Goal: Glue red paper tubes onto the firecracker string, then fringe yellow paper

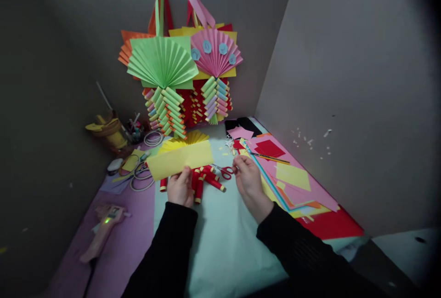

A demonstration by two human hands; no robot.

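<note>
The counter [220, 243] fills the lower half of the view, pale in the middle with a purple sheet at 8 o'clock. Against the back wall at 12 o'clock hang 2 finished pieces: a green fan [161, 62] and a pink fan [216, 52], each with a tail of small rolled tubes below it. A spread of loose coloured sheets [292, 178] lies at 3 o'clock, with 2 pencils across its upper part. A glue gun [103, 231] rests at 8 o'clock with a green light on, well apart from the hands. Wire rings and a yellow holder with tools sit at 10 o'clock.

Near the centre, the left hand [179, 187] holds a yellow strip [181, 160] by its lower edge, fingers clamped on it, the strip lifted flat above the counter. Just under and beside it lies a heap of red rolls [205, 180] with yellow ends. Red scissors [223, 171] lie between the hands. The right hand [250, 180] hovers at the edge of the sheets, fingertips drawn together on something small; what it pinches I cannot tell.

As a judgement: with 2 pieces hung and a batch of rolls made, the work looks well advanced, while the yellow strip is unfolded and uncut
</note>
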